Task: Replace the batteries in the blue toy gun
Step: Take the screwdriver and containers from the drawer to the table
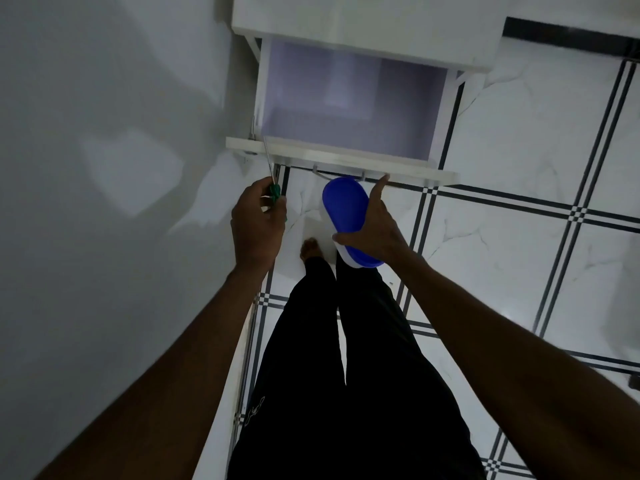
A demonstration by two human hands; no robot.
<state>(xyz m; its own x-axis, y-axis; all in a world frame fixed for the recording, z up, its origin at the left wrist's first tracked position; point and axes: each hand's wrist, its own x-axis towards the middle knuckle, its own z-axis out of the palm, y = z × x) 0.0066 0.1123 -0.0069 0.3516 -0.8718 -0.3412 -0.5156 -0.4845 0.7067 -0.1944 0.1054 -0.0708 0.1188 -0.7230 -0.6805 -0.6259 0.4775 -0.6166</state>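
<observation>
Both forearms are bare, no sleeves in view, and nothing on the left hand (258, 223) or the right hand (375, 225). Black trousers (332, 375) cover both legs, with a small pale mark, maybe a logo, on the left thigh. One bare foot (310, 248) shows.
</observation>
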